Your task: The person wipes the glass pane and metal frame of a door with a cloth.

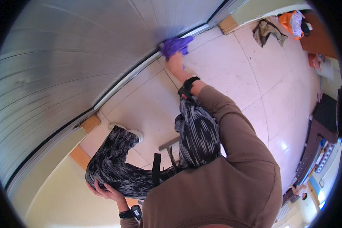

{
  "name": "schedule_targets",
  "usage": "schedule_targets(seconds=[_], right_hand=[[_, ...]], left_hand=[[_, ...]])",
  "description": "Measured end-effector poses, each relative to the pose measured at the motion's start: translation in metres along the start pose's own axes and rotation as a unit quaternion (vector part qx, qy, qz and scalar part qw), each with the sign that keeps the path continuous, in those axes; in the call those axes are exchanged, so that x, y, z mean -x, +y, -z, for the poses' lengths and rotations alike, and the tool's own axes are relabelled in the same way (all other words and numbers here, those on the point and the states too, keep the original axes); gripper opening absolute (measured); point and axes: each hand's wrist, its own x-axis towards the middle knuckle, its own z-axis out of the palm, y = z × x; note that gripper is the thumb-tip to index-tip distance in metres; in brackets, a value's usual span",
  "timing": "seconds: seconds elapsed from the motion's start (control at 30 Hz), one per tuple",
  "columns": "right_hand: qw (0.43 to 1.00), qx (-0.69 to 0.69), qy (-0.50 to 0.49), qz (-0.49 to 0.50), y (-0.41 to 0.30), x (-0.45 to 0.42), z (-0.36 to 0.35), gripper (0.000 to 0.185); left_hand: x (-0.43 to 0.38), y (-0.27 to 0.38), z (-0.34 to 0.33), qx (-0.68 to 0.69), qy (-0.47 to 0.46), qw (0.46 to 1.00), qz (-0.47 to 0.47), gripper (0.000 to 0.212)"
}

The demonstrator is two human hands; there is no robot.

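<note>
My right hand (pixel 175 60) grips a purple cloth (pixel 176 47), which covers most of the fingers. It presses the cloth against the bottom of a grey metal door (pixel 82 48), where the panel meets the pale sill (pixel 125 74). My left hand (pixel 107 192) holds nothing; it rests on my bent left knee, fingers apart, against the black-and-grey patterned trousers (pixel 114 173). Between my legs, part of a low stool (pixel 168 144) shows.
Pale tiles make up the floor (pixel 216 65). A crumpled brown cloth (pixel 268 32) lies at upper right, near orange and white fabric (pixel 293 24). Dark wooden furniture (pixel 310 151) lines the right side, with a person (pixel 300 191) beyond. Orange-brown baseboard tiles (pixel 90 124) flank the doorway.
</note>
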Motion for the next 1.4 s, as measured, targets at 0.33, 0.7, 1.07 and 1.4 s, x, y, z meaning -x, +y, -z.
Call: schedule_targets(seconds=[0.33,0.7,1.07,1.4], right_hand=[[0.844,-0.333,-0.416,0.066,-0.111,0.031,0.157,0.035],[0.556,-0.561,-0.602,0.12,-0.213,0.147,0.31,0.04],[0.842,0.054,-0.49,0.218,-0.139,0.177,0.177,0.061],[0.506,-0.693,-0.468,-0.21,-0.185,0.245,0.102,0.048]], left_hand=[[-0.003,0.013,0.028,-0.011,-0.042,0.999,-0.02,0.036],[-0.037,0.099,-0.017,0.508,-0.135,0.851,-0.016,0.068],[0.022,0.028,-0.102,0.555,-0.048,0.805,0.204,0.043],[-0.017,0.03,-0.111,0.367,-0.291,0.879,-0.091,0.062]])
